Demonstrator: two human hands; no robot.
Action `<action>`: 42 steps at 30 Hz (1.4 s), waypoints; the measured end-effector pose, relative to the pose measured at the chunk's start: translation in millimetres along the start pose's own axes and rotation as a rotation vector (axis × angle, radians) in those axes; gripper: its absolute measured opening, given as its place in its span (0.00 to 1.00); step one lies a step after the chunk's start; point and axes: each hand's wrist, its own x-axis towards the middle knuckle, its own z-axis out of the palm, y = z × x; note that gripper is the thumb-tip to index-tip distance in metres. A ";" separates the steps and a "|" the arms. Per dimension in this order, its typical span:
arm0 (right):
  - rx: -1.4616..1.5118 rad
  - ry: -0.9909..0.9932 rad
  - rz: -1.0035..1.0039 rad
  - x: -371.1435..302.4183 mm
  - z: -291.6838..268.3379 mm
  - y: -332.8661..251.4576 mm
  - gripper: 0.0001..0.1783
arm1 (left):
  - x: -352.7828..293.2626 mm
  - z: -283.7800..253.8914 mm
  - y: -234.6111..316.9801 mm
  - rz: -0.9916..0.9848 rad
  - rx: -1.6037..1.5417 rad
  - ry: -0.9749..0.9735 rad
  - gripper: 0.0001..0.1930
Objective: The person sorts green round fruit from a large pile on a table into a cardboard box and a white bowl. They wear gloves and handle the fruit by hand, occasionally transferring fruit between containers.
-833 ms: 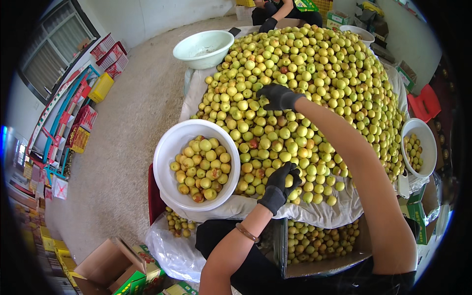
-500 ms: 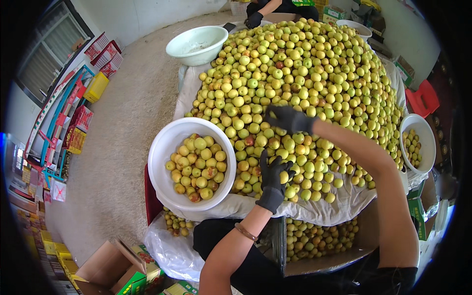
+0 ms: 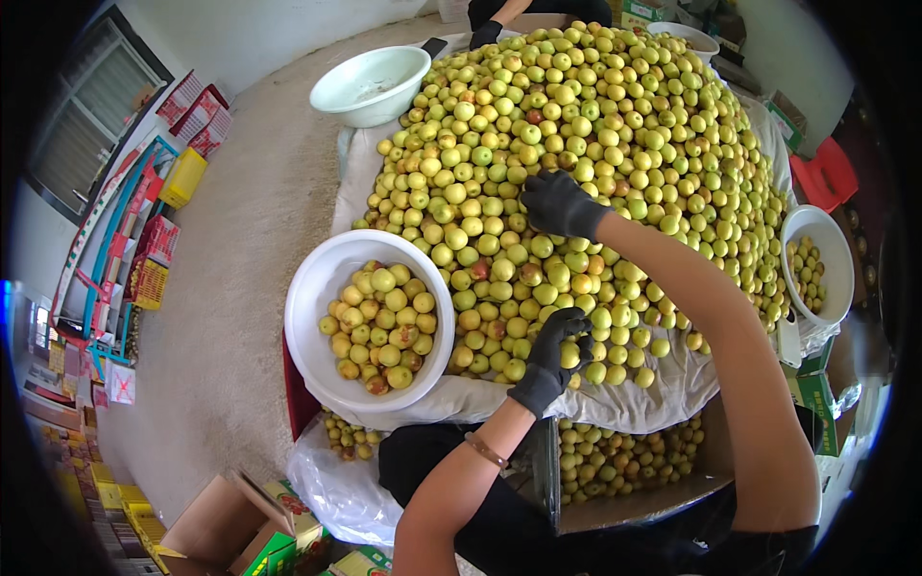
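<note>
Fruit [image 3: 576, 125] near printed green carton [image 3: 815, 401]

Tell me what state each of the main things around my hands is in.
Left hand, gloved, curled around a fruit
Right hand, gloved, over the fruit pile, grip unclear
Fruit pile, loose and heaped
White basin at left, partly filled
Pale green basin, no fruit visible inside
Right-side basin, partly filled
Cardboard box near lap, open, holding fruit
Cloth, wrinkled
</note>
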 end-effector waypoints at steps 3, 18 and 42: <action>0.154 0.226 -0.097 -47.8 -1.4 18.0 0.09 | 0.5 4.8 -2.3 -0.001 -0.004 -0.033 0.10; 0.198 -0.207 0.199 -126.8 -64.1 16.0 0.14 | 6.4 -1.8 -11.2 -0.138 0.016 0.096 0.15; 0.763 0.257 0.161 -146.2 -2.8 -40.4 0.14 | -18.5 32.5 -9.9 0.047 -0.545 -0.096 0.31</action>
